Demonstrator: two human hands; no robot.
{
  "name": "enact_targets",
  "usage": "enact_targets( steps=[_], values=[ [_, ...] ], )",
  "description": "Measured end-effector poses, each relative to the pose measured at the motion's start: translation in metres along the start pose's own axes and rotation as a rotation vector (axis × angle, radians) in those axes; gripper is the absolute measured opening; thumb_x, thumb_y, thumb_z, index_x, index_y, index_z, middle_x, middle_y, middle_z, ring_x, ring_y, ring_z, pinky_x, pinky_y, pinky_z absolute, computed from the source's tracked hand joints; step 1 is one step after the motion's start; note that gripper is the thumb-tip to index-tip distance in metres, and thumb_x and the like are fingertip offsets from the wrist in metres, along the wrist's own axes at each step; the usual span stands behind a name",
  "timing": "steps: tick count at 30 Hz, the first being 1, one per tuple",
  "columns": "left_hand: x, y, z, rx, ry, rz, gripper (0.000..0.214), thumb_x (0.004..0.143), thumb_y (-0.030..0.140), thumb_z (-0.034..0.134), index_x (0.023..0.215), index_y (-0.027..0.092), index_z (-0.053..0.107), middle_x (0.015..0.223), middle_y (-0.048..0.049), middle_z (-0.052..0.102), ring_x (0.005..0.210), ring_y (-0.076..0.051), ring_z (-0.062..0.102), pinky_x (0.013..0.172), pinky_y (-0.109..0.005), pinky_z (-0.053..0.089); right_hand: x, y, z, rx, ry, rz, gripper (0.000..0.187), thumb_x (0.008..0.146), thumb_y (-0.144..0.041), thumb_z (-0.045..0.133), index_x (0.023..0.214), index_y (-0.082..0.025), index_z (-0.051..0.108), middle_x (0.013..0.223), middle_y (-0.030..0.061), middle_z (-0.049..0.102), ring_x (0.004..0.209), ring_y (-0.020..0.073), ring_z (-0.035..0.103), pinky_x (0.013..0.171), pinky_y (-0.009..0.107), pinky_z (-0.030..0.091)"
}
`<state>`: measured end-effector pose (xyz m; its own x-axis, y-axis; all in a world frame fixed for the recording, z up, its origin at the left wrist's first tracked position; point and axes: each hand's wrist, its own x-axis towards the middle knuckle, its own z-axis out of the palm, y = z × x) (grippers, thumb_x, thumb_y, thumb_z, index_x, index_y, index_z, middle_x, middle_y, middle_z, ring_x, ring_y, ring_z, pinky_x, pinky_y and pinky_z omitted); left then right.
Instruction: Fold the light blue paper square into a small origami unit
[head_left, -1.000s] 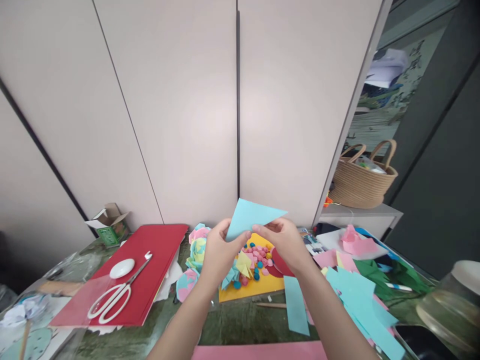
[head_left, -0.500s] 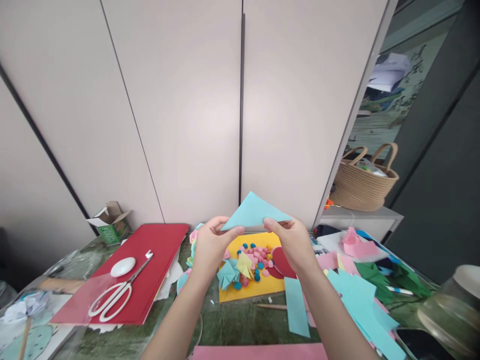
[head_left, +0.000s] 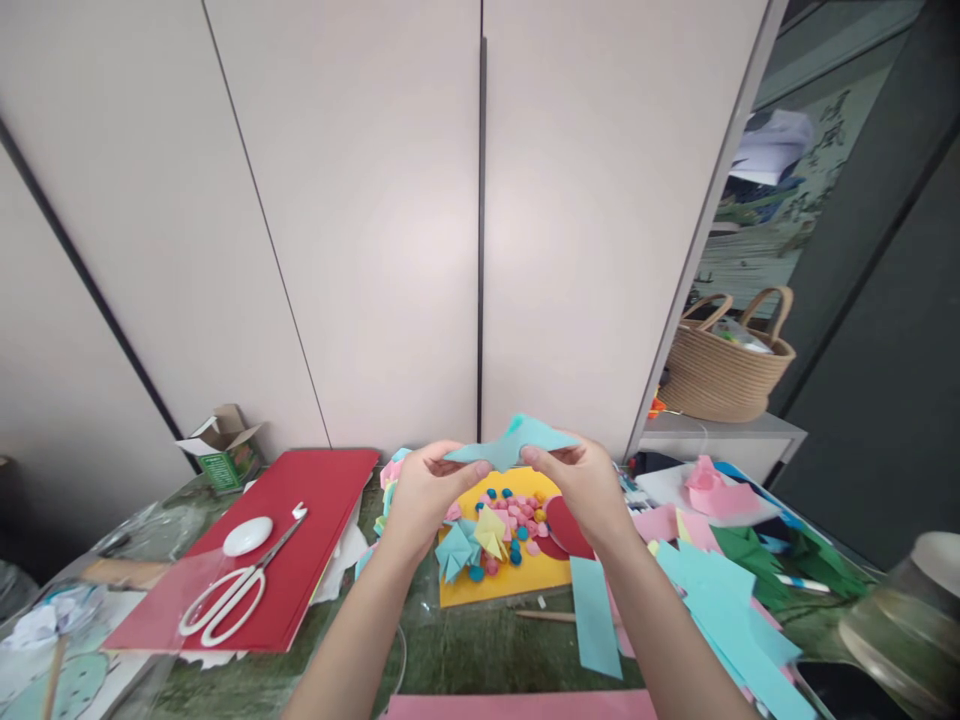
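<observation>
Between our left hand point(head_left: 426, 500) and our right hand point(head_left: 586, 490), raised over the table point(head_left: 465, 655), we hold a folded piece of light-blue paper point(head_left: 506, 450). Each hand pinches one end, thumb on the near side and the other fingers tucked behind, partly hidden from us. The paper bends upward near its middle, where a brighter blue-green patch shows at the top edge.

Below it, we see a yellow sheet point(head_left: 544, 580) bearing small pink, blue and yellow pellets point(head_left: 519, 512), a yellow folded paper point(head_left: 491, 532), a blue folded paper point(head_left: 455, 550) beside that, and a red disc point(head_left: 570, 530) partly behind our right hand. A blue strip point(head_left: 596, 620) lies just beside the sheet's near right corner, with a slim wooden stick point(head_left: 547, 615) to its left.

To our left, white-handled scissors point(head_left: 259, 573) and a white oval object point(head_left: 247, 537) rest on a red folder point(head_left: 315, 490). To our right lie loose blue pieces point(head_left: 739, 615) and green paper point(head_left: 757, 565), and farther back a woven basket point(head_left: 720, 375) stands on a ledge point(head_left: 742, 432).
</observation>
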<state>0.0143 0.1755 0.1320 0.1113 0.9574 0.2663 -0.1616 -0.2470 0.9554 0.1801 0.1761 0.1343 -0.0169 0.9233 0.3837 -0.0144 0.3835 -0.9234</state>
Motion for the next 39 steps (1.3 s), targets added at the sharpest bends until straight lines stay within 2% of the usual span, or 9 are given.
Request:
enact_targets(
  steps=[5,8,11,16,20,24,27,33,39],
  values=[
    [-0.003,0.004,0.0,0.115,-0.071,0.014,0.017,0.058,0.026,0.069,0.066,0.013,0.061,0.063,-0.0016,0.06,0.059,-0.012,0.054,0.054,-0.021,0.041,0.001,0.001,0.002,-0.114,-0.004,-0.06,0.021,0.064,-0.035,0.063,0.068,-0.014,0.061,0.068,0.0021,0.064,0.069,0.0163,0.058,0.063,0.026,0.044],
    [-0.003,0.004,0.0,0.121,-0.099,-0.002,0.018,0.06,0.027,0.068,0.068,0.013,0.06,0.065,-0.0015,0.06,0.061,-0.013,0.054,0.056,-0.021,0.041,0.001,0.0,0.001,-0.079,0.006,-0.064,0.021,0.066,-0.035,0.062,0.072,-0.015,0.061,0.072,0.0021,0.066,0.073,0.0169,0.059,0.067,0.027,0.044],
    [-0.001,0.002,0.0,0.026,-0.043,0.017,0.017,0.061,0.026,0.068,0.068,0.014,0.059,0.066,-0.0001,0.06,0.064,-0.012,0.055,0.06,-0.021,0.042,0.001,-0.003,-0.001,-0.038,0.058,-0.062,0.022,0.067,-0.035,0.062,0.078,-0.016,0.06,0.078,0.0034,0.066,0.078,0.0179,0.058,0.071,0.028,0.043],
    [0.003,-0.005,0.004,-0.283,0.132,0.025,0.016,0.064,0.025,0.066,0.073,0.016,0.056,0.069,0.0009,0.061,0.07,-0.01,0.057,0.067,-0.02,0.042,-0.002,-0.004,0.001,-0.035,0.108,-0.1,0.019,0.069,-0.033,0.061,0.075,-0.016,0.058,0.073,0.0026,0.063,0.072,0.0155,0.056,0.067,0.026,0.043],
    [0.004,-0.009,0.01,-0.404,0.161,0.029,0.017,0.064,0.024,0.067,0.075,0.015,0.057,0.07,0.0015,0.059,0.067,-0.007,0.054,0.067,-0.019,0.042,-0.004,-0.002,0.006,-0.039,0.137,-0.117,0.016,0.071,-0.032,0.059,0.074,-0.016,0.058,0.072,0.0026,0.062,0.071,0.015,0.055,0.068,0.026,0.042],
    [0.003,-0.011,0.012,-0.404,0.131,0.051,0.012,0.064,0.021,0.067,0.069,0.014,0.057,0.063,0.0038,0.055,0.061,-0.005,0.049,0.062,-0.016,0.039,-0.007,-0.003,0.009,-0.035,0.091,-0.128,0.016,0.071,-0.031,0.059,0.071,-0.016,0.055,0.069,0.0008,0.058,0.07,0.0146,0.053,0.066,0.025,0.041],
    [0.003,-0.013,0.012,-0.374,0.12,0.065,0.011,0.064,0.02,0.067,0.066,0.014,0.058,0.062,0.0032,0.057,0.061,-0.007,0.05,0.062,-0.018,0.039,-0.008,-0.004,0.009,-0.095,0.115,-0.116,0.019,0.071,-0.033,0.058,0.066,-0.015,0.053,0.063,-0.0006,0.056,0.064,0.0131,0.05,0.06,0.022,0.04],
    [0.001,-0.02,0.02,-0.569,0.059,0.029,0.006,0.07,0.021,0.062,0.074,0.017,0.062,0.079,0.0,0.063,0.077,-0.009,0.055,0.072,-0.02,0.041,-0.009,-0.002,0.009,-0.227,0.151,-0.135,0.022,0.072,-0.035,0.056,0.063,-0.015,0.052,0.059,-0.0023,0.053,0.059,0.0114,0.047,0.054,0.021,0.035],
    [-0.005,-0.018,0.027,-0.543,-0.09,0.031,0.012,0.077,0.022,0.055,0.085,0.016,0.061,0.095,-0.0052,0.062,0.095,-0.015,0.053,0.082,-0.026,0.04,-0.01,-0.002,0.011,-0.297,0.186,-0.14,0.023,0.073,-0.034,0.056,0.06,-0.016,0.049,0.055,-0.0045,0.047,0.054,0.0084,0.041,0.053,0.02,0.034]
  ],
)
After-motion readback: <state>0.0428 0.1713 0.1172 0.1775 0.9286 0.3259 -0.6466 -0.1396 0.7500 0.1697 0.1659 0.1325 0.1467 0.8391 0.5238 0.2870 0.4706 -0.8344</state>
